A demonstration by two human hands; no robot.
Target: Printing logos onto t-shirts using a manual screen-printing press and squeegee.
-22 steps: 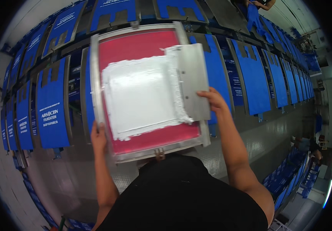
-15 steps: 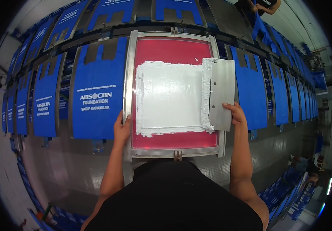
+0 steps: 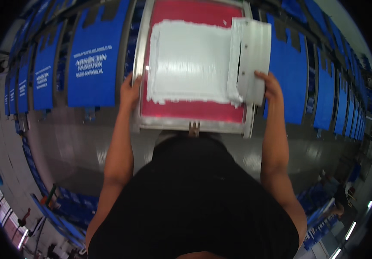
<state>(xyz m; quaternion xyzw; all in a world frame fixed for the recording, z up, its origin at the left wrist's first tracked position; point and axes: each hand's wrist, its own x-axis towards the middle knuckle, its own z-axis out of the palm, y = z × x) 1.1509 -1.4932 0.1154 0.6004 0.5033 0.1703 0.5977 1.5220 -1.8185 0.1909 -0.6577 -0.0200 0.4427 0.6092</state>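
Note:
A metal-framed printing screen (image 3: 194, 112) with a red mesh lies in front of me at the upper middle, coated with a broad patch of white ink (image 3: 188, 60) with ragged edges. A wide metal squeegee (image 3: 255, 54) rests upright along the right side of the ink, a band of ink along its blade. My left hand (image 3: 130, 88) has its fingers closed round the screen's left rail. My right hand (image 3: 270, 86) grips the squeegee, with the thumb over its face and the other fingers mostly hidden. A small metal clamp (image 3: 194, 128) sits on the screen's near rail.
Rows of boards bearing blue bags (image 3: 92, 60) with white print run to the left and right, curving away with the lens, and a second row lies behind. A grey floor (image 3: 86, 146) shows below them. More blue items and some clutter line both lower edges of the view.
The screen with both hands first shifted right in the picture, then upward, as the view swung. Both hands keep their holds. The person at the upper right has left the view.

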